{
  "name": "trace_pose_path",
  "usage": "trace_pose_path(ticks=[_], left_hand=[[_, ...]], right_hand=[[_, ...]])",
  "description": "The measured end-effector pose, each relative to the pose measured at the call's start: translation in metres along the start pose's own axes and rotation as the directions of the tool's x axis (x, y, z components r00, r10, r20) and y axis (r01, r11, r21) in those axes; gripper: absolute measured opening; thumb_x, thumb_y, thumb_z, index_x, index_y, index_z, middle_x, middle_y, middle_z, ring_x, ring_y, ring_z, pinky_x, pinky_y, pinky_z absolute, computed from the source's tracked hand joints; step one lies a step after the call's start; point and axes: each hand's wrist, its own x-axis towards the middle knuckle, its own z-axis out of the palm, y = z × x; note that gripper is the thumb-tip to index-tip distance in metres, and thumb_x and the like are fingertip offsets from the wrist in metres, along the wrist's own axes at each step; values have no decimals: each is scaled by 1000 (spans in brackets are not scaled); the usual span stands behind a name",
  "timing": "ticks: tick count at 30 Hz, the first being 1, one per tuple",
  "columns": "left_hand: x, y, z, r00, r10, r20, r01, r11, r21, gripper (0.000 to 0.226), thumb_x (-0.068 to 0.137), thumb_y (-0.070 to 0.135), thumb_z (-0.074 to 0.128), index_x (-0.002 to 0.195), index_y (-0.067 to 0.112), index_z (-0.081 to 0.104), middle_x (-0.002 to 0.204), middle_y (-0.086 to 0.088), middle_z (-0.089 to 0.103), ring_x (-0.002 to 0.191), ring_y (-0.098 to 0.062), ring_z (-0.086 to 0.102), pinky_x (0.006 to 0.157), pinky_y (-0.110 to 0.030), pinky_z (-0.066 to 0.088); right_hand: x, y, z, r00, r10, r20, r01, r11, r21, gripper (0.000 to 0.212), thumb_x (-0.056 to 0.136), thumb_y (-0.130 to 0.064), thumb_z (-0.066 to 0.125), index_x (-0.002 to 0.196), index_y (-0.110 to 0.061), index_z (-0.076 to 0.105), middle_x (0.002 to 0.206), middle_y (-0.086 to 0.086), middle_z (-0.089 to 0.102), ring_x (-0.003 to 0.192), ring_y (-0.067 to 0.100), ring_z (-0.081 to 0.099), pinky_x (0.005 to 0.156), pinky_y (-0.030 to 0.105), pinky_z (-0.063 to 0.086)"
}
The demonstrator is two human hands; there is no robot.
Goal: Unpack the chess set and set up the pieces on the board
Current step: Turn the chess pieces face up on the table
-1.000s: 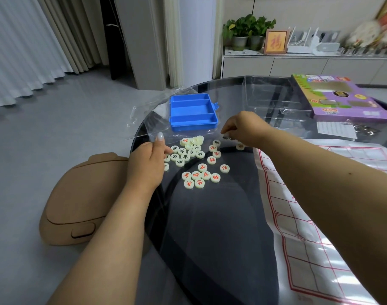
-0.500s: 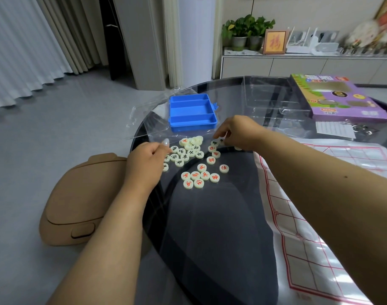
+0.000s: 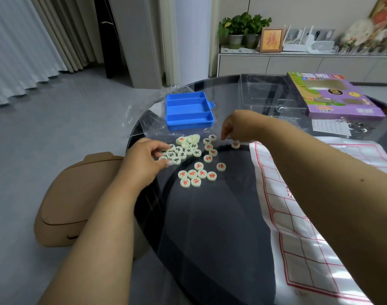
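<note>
A round dark glass table point(image 3: 210, 238) carries a loose scatter of cream-coloured disc pieces point(image 3: 193, 160), some marked in red and some in black. The black-marked ones bunch toward the left edge of the scatter, and a tight cluster of red-marked ones point(image 3: 196, 177) lies nearest the person. One more piece point(image 3: 235, 144) sits apart on the right, just beside the corner of the board.

The left hand point(image 3: 144, 164) lies at the left edge of the scatter with its fingers curled down onto the black-marked pieces; the fingertips touch them, but whether any piece is pinched I cannot tell. The right hand point(image 3: 238, 126) hovers above the far right of the scatter, fingers bent downward and drawn together close to the thumb — whether anything is held between them cannot be made out.

The board point(image 3: 309, 227) is a thin white sheet with a red grid, spread flat on the right part of the table with no pieces on it. Beyond the pieces sits an open blue plastic tray point(image 3: 188, 111) with three compartments, resting on crinkled clear plastic wrap point(image 3: 144, 119). Farther right lie a clear plastic insert point(image 3: 265, 95) and a purple game box point(image 3: 333, 95), with a small paper slip point(image 3: 330, 128) just in front of the box. A tan stool point(image 3: 73, 199) stands on the floor at the left of the table
</note>
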Motion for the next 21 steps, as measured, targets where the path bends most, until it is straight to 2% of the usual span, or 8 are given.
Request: trace_pose_path(ticks=[2, 4, 6, 12, 18, 21], left_hand=[[1, 1, 3, 999, -13, -46, 13, 1000, -5, 34, 72, 12, 82, 104, 19, 71, 98, 2, 56, 67, 0, 51, 62, -1, 38], [1, 1, 5, 998, -6, -70, 5, 1000, -11, 32, 74, 10, 81, 104, 17, 71, 99, 3, 56, 66, 0, 51, 63, 1, 38], [-1, 1, 6, 996, 23, -87, -24, 1000, -9, 27, 77, 11, 78, 103, 18, 71, 99, 6, 54, 70, 0, 53, 65, 1, 39], [-3, 2, 8, 993, 105, -50, -103, 994, 36, 16, 85, 15, 71, 98, 24, 74, 101, 7, 55, 81, -7, 53, 69, -4, 36], [-2, -1, 8, 992, 108, -63, -106, 994, 32, 13, 86, 17, 70, 97, 22, 74, 97, 9, 54, 80, -3, 53, 67, 1, 35], [-1, -1, 9, 992, 107, -60, -105, 994, 36, 14, 87, 17, 69, 99, 21, 74, 96, 9, 54, 80, -3, 52, 66, -1, 35]], right_hand=[[-1, -3, 1, 999, 14, 49, -17, 998, 59, 25, 88, 1, 56, 100, -16, 70, 104, 3, 66, 87, 16, 59, 76, 23, 50], [-4, -9, 0, 997, 0, 75, -16, 978, 207, 23, 90, 2, 54, 100, -13, 69, 98, 4, 65, 78, 12, 61, 60, 15, 49], [-7, -15, 0, 997, -31, 77, 7, 956, 294, 25, 91, 3, 51, 103, -13, 67, 96, 3, 65, 75, 10, 62, 54, 13, 48], [-9, -22, 10, 997, -73, 26, 67, 979, 193, 35, 90, 3, 51, 108, -21, 71, 105, -3, 65, 77, 6, 55, 73, 20, 44], [-14, -22, 12, 997, -73, 3, 71, 981, 180, 33, 91, -3, 54, 114, -22, 68, 114, -2, 64, 89, 11, 55, 77, 21, 42], [-17, -23, 12, 997, -73, 29, 65, 975, 211, 33, 91, -3, 54, 112, -23, 70, 108, -5, 64, 83, 9, 56, 76, 20, 43]])
